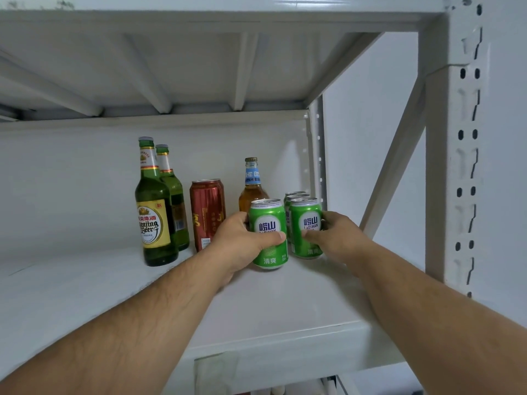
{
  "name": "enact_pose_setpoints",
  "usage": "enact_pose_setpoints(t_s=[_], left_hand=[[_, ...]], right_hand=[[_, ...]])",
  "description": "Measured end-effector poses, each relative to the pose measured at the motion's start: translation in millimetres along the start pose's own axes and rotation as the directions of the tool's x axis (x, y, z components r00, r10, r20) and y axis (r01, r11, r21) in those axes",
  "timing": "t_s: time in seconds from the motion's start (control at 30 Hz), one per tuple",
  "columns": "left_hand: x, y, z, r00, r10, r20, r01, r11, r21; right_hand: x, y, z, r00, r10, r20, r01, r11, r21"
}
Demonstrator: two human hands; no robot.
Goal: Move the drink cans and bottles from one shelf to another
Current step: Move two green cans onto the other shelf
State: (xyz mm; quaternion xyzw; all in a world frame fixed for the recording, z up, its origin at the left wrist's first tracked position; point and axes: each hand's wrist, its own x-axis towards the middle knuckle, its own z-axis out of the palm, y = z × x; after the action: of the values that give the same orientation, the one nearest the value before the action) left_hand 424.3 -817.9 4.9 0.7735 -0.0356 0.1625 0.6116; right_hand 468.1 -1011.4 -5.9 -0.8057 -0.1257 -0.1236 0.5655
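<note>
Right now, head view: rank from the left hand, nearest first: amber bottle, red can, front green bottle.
1. Red can, just left of the left hand.
2. Amber bottle, behind the hand, slightly right.
3. Front green bottle, farthest left.

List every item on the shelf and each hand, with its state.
Left hand: grips left green can, upright.
Right hand: grips right green can, upright.
Two green cans behind: upright, untouched.
Red cans: upright, one behind the other.
Two green bottles: upright, capped.
Amber bottle: upright, capped.
Shelf: bears them all.
</note>
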Motion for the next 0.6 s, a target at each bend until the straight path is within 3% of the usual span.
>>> enact_pose_setpoints(t_s=[0.33, 0.6], left_hand=[[1, -3, 1, 1.000, -0.017, 0.001, 0.017, 1.000, 0.002], [-6, 10, 13, 0.999, -0.029, 0.026, 0.030, 0.999, -0.036]], right_hand=[[-2, -4, 0, 1.000, 0.026, 0.017, -0.026, 1.000, 0.017], [-3, -15, -12, 0.969, 0.061, -0.238, -0.019, 0.985, 0.174]])
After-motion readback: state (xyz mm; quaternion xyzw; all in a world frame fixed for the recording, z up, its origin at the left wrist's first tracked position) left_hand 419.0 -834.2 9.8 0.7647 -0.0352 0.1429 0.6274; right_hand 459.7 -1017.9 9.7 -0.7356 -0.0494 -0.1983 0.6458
